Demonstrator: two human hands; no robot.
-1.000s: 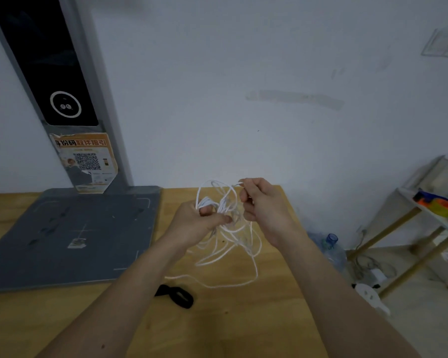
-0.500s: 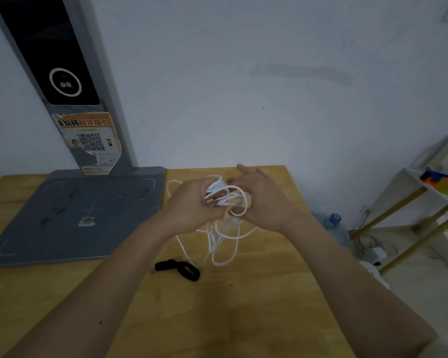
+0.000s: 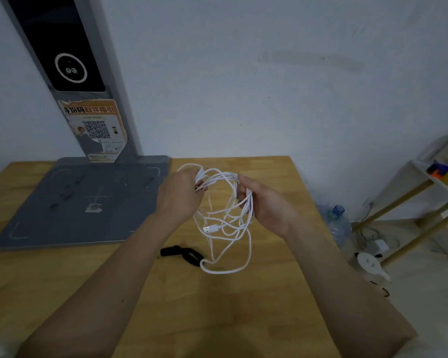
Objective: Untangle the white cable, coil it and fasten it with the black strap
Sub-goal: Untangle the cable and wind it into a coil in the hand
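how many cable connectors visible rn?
1: a USB plug hangs in the white cable loops between both hands. The other end may be hidden in the left hand.

near table point(image 3: 192, 319): open | left: grey base point(image 3: 83, 202) blocks | centre: black strap point(image 3: 184, 254), dangling white cable point(image 3: 225, 223)

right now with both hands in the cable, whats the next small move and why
Probably free the plug end from the loops: the cable hangs knotted between the left hand and right hand, and the strap lies unused on the table.
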